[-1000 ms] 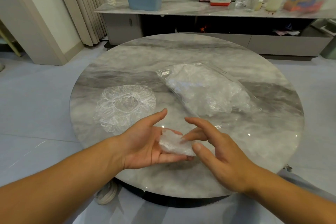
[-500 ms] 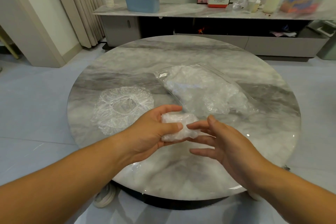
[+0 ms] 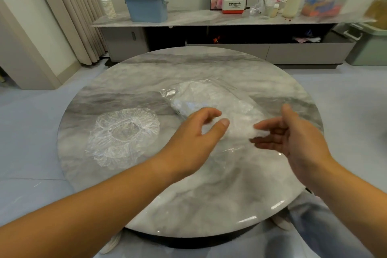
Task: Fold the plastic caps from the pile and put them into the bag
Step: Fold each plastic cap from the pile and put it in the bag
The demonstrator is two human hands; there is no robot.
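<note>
We judge bagging underway: folded cap (image 3: pixel 259 133) against right hand (image 3: pixel 293 140)'s nearly straight fingers; left hand (image 3: pixel 194 138) loosely curled, empty. Next: open the bag (image 3: pixel 209 98)'s mouth; 1 spread cap (image 3: pixel 123 134) awaits folding.

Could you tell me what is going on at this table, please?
A person is packing plastic caps. The left hand and right hand hover over the clear bag of folded caps on the round table. The right hand touches a small white wad, seemingly a folded cap going in. One unfolded cap lies at left.
</note>
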